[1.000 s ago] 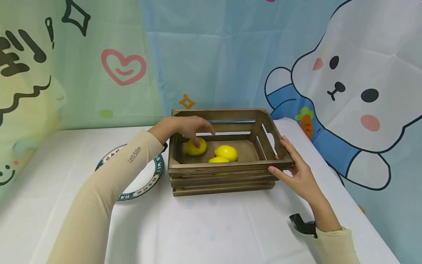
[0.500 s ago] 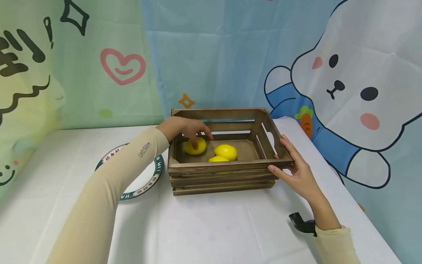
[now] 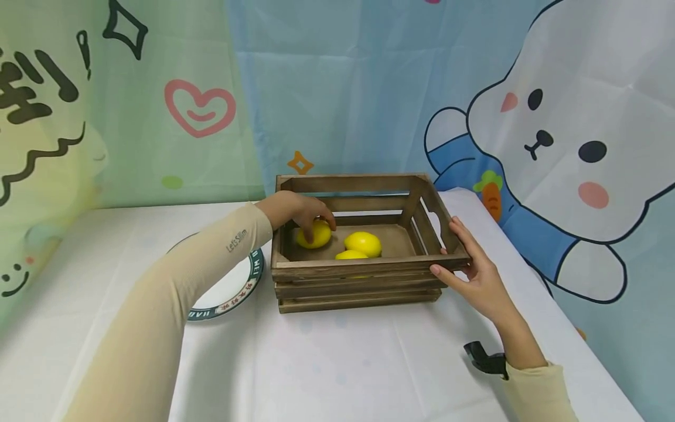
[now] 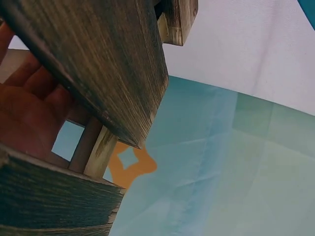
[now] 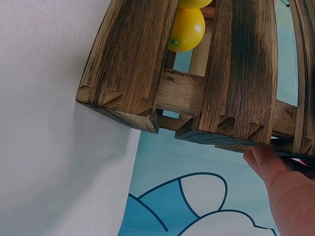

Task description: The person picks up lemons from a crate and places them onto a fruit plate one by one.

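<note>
A brown wooden slatted crate (image 3: 358, 271) holds several yellow lemons. My left hand (image 3: 302, 210) reaches over its left side, with thumb and fingers around the leftmost lemon (image 3: 320, 234). In the left wrist view, the crate's slats partly cover the left hand (image 4: 32, 105), and the lemon cannot be seen. A second lemon (image 3: 364, 244) lies to the right, and another lemon (image 3: 350, 255) is partly hidden by the front rail. My right hand (image 3: 479, 280) grips the crate's right end at the front corner, thumb in front. Through the slats, the right wrist view shows a lemon (image 5: 188, 29).
A white plate (image 3: 224, 287) with a green patterned rim is left of the crate, partly under my left forearm. The table has a white cloth (image 3: 327, 363). Behind it hangs a printed curtain (image 3: 337, 88). A black strap (image 3: 485, 358) is at my right wrist.
My left hand has lowered and its fingers have closed around the leftmost lemon. The right hand stays on the crate, and the crate has hardly moved.
</note>
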The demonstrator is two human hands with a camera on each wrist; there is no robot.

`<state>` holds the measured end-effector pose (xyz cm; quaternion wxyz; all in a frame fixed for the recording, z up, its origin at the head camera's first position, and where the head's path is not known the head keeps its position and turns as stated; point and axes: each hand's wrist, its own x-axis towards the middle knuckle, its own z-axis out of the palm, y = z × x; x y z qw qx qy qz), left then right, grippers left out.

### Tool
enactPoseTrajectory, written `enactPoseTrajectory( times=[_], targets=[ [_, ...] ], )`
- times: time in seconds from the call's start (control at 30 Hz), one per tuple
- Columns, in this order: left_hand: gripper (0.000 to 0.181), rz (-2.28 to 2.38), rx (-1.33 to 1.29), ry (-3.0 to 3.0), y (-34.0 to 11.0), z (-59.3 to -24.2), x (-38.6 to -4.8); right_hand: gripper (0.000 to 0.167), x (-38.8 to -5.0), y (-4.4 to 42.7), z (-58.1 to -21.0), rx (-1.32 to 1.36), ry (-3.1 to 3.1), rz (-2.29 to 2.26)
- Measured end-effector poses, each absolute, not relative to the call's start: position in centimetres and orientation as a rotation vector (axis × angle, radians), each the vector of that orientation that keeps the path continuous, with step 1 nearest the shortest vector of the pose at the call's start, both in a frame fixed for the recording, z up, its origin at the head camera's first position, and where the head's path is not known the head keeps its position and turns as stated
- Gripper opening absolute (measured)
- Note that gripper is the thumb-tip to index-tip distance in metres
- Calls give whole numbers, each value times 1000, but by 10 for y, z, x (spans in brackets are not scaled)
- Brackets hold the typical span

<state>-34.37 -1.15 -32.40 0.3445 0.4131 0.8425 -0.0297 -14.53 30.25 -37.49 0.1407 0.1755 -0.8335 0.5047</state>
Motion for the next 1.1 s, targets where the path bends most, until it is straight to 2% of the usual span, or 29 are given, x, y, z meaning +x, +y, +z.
enactPoseTrajectory(
  times=[0.27, 0.73, 1.1],
  targets=[
    [58, -87, 1086, 2179, -12, -327, -343, 87, -144, 302, -377, 517, -2393, 1470],
    [70, -170, 1088, 2142, -9, -328, -342, 87, -144, 302, -375, 505, -2401, 1437],
    [69, -119, 1112, 2137, -7, -329, -340, 87, -144, 302, -376, 512, -2401, 1450]
  ],
)
